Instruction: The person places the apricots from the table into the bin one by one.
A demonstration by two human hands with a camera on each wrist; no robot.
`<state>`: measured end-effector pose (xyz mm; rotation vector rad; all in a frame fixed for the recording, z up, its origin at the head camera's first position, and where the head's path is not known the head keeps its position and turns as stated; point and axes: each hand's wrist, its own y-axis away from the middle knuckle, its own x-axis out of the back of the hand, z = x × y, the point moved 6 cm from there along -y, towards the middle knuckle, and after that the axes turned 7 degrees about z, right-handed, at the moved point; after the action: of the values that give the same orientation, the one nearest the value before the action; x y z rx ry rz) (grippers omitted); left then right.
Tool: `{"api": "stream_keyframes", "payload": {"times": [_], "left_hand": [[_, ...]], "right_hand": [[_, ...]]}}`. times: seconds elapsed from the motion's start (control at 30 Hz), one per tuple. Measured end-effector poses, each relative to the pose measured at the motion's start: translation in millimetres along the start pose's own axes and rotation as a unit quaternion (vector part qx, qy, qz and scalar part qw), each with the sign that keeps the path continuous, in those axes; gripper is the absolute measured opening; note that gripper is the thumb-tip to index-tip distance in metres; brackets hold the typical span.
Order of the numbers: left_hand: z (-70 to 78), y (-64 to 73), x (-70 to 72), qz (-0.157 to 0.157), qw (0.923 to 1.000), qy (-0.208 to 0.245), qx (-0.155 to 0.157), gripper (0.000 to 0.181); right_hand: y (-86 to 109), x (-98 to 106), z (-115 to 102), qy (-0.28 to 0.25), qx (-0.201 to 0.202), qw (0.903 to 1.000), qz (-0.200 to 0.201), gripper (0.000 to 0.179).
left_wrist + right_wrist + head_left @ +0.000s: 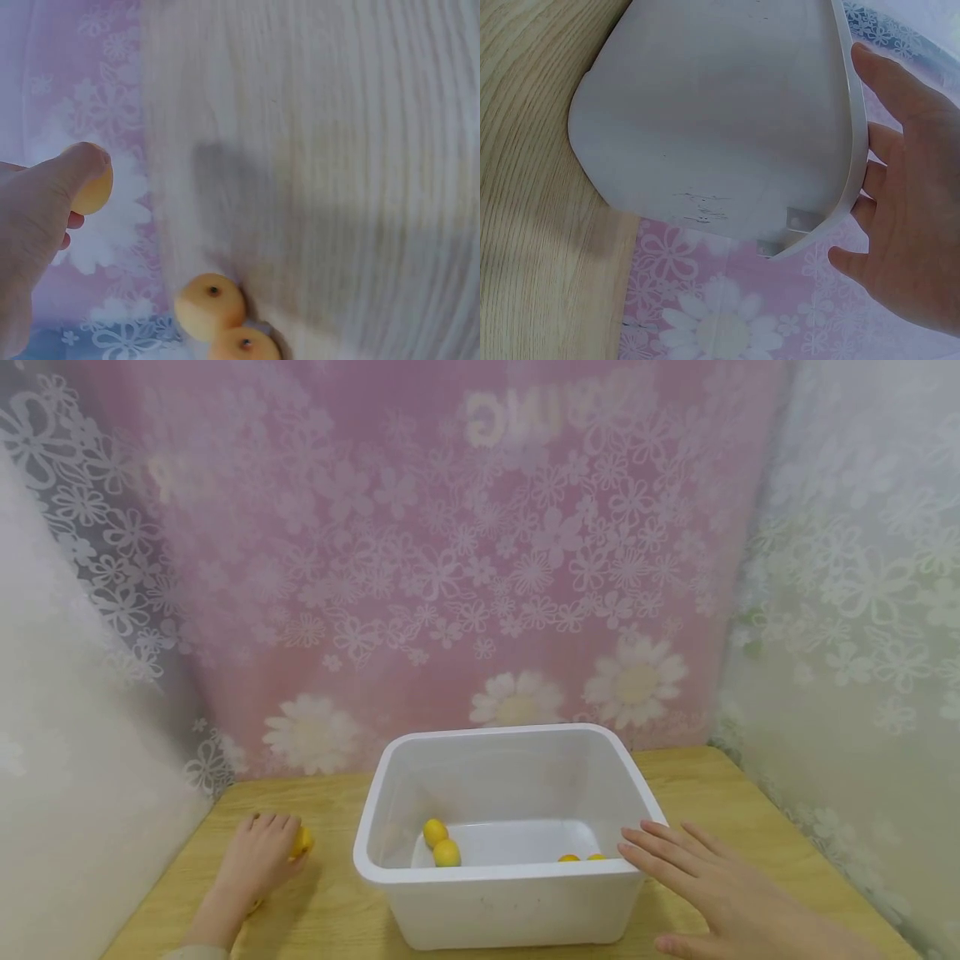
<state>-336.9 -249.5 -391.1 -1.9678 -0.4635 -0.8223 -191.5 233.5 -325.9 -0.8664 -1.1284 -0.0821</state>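
My left hand (pixel 258 856) pinches a small round yellow fruit (pixel 94 191) between thumb and fingers, left of a white plastic tub (pixel 510 910). In the left wrist view that fruit is held above the tabletop. Two more yellow-orange fruits (pixel 210 307), each with a dark spot, lie side by side on the wood; my forearm mostly hides them in the head view. Inside the tub, two yellow fruits (pixel 447 852) sit at the left, and others (pixel 569 858) show partly behind the front rim. My right hand (pixel 705 877) rests at the tub's right rim, fingers spread and straight.
The tub stands on a light wooden table (pixel 337 893). A pink flowered sheet (pixel 450 568) rises behind the table, with pale flowered sheets at the left and right (pixel 862 652) sides.
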Motion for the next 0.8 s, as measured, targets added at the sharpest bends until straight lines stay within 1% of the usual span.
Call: {"api": "stream_keyframes", "payload": {"times": [0.03, 0.13, 0.27, 0.4, 0.6, 0.8], "left_hand": [[0.7, -3.5, 2.0, 0.007, 1.0000, 0.002, -0.003, 0.040], [2.4, -14.6, 7.9, 0.014, 0.9999, 0.004, -0.006, 0.038], [3.1, -28.8, 15.5, 0.012, 0.9999, 0.005, -0.008, 0.038], [3.6, -41.1, 25.8, 0.031, 0.9993, 0.012, -0.015, 0.038], [5.0, -55.3, 38.9, 0.064, 0.9974, 0.009, -0.032, 0.039], [7.1, -65.3, 48.1, 0.082, 0.9958, 0.012, -0.040, 0.040]], "right_hand": [[-0.1, 0, 0, 0.000, 0.001, 1.0000, -0.002, 0.081], [-0.7, 0, 0, 0.003, 0.007, 1.0000, 0.003, 0.080], [-1.8, 0, 0, 0.008, 0.012, 0.9999, 0.006, 0.080], [-2.5, 0, 0, 0.009, 0.014, 0.9998, 0.007, 0.080], [-2.3, 1, 0, 0.007, 0.009, 0.9999, 0.005, 0.079], [-1.3, 0, 0, 0.001, 0.005, 1.0000, -0.001, 0.081]]}}
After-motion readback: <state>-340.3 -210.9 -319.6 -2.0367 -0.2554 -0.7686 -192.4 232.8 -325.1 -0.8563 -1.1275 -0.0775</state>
